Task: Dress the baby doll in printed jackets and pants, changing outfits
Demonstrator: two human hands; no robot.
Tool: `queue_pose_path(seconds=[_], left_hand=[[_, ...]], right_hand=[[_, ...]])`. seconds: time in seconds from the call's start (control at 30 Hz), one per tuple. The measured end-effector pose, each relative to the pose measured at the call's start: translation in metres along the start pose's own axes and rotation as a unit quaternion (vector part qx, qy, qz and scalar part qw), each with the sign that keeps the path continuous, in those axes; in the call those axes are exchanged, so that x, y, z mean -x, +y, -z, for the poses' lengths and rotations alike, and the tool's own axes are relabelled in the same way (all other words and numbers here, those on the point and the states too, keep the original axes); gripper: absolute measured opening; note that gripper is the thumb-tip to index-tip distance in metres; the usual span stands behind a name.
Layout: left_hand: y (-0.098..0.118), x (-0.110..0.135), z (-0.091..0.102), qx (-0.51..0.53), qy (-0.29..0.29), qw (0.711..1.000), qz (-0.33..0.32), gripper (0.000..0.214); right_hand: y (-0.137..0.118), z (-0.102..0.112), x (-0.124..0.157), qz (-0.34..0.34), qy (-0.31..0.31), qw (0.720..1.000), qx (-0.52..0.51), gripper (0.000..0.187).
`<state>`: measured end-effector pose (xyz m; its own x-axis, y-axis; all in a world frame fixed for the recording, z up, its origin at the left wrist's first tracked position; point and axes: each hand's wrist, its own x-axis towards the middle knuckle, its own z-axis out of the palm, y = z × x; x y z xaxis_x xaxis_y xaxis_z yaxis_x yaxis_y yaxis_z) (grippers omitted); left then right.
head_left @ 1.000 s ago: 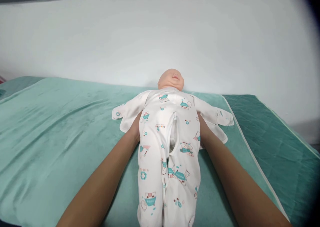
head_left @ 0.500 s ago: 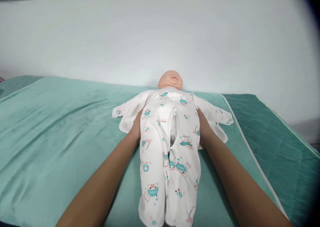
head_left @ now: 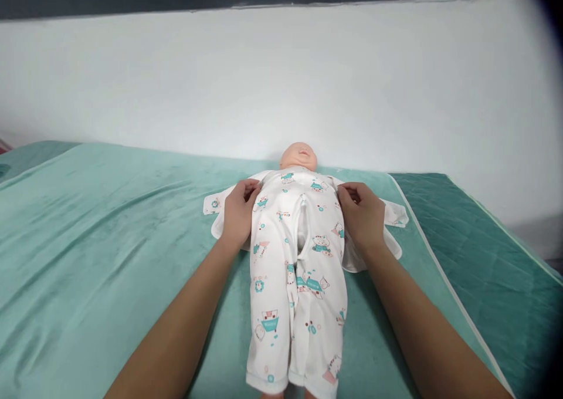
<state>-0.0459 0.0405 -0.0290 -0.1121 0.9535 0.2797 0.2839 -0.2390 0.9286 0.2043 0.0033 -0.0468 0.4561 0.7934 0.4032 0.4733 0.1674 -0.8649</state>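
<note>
A baby doll [head_left: 299, 156] lies on its back, head toward the wall, feet toward me. White baby trousers [head_left: 272, 281] with an animal-and-boat print cover its legs and reach high up its chest. Beneath them a white baby shirt [head_left: 396, 213] spreads its sleeves out to both sides. At the trousers' left upper edge, my left hand [head_left: 240, 211] is closed, thumb and fingers pinching the cloth. My right hand [head_left: 363, 214] pinches the opposite upper edge in the same way. Its fingertips are partly hidden by the fabric.
Under the doll, a light green sheet [head_left: 109, 258] with some wrinkles covers the bed. A darker green quilted cover [head_left: 479, 270] shows on the right. A white wall [head_left: 281, 82] with a dark upper band rises behind.
Both hands have come out from beneath the doll's sides and now grip the trousers' upper edges. The doll's feet now show below the cuffs. The view has tilted up slightly.
</note>
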Motion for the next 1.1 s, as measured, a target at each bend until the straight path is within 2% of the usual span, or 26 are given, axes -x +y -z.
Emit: queue_pose_path(seconds=[0.1,0.2,0.3,0.37,0.47,0.53,0.6,0.67,0.77,0.83,1.0,1.1], left_hand=[[0.008,-0.023,-0.008,-0.039,-0.007,0.998,-0.045,0.024],[0.009,-0.050,-0.022,-0.027,-0.091,0.994,-0.053,0.025],[0.003,-0.067,-0.031,-0.003,-0.175,0.984,-0.021,0.032],[0.001,-0.071,-0.031,0.009,-0.214,0.977,-0.002,0.034],[0.005,-0.068,-0.026,0.027,-0.262,0.965,0.003,0.030],[0.009,-0.065,-0.024,0.055,-0.282,0.958,0.008,0.027],[0.012,-0.065,-0.026,0.083,-0.282,0.956,0.016,0.025],[0.012,-0.068,-0.030,0.088,-0.256,0.962,0.022,0.024],[0.007,-0.076,-0.038,0.066,-0.194,0.979,0.018,0.024],[0.003,-0.080,-0.042,0.045,-0.171,0.984,0.014,0.025],[-0.004,-0.080,-0.046,0.001,-0.160,0.987,-0.021,0.015],[-0.008,-0.075,-0.043,0.021,-0.167,0.985,-0.040,0.016]], right_hand=[[-0.003,-0.010,-0.009,0.047,-0.042,0.998,-0.020,0.021],[0.001,-0.020,-0.021,0.072,-0.074,0.994,-0.018,0.018],[0.005,-0.026,-0.033,0.093,-0.084,0.992,0.002,0.017],[0.005,-0.026,-0.041,0.085,-0.130,0.988,-0.020,0.017],[0.002,-0.021,-0.049,0.048,-0.232,0.970,-0.055,0.018],[-0.001,-0.018,-0.053,0.033,-0.282,0.957,-0.061,0.022],[-0.003,-0.017,-0.056,0.036,-0.307,0.949,-0.058,0.027],[-0.003,-0.021,-0.059,0.039,-0.298,0.953,-0.046,0.031],[0.002,-0.033,-0.065,0.023,-0.224,0.974,-0.002,0.032],[0.008,-0.041,-0.068,0.017,-0.184,0.982,0.024,0.030],[0.014,-0.047,-0.063,0.005,-0.159,0.987,0.003,0.027],[0.012,-0.041,-0.052,0.033,-0.169,0.985,-0.033,0.026]])
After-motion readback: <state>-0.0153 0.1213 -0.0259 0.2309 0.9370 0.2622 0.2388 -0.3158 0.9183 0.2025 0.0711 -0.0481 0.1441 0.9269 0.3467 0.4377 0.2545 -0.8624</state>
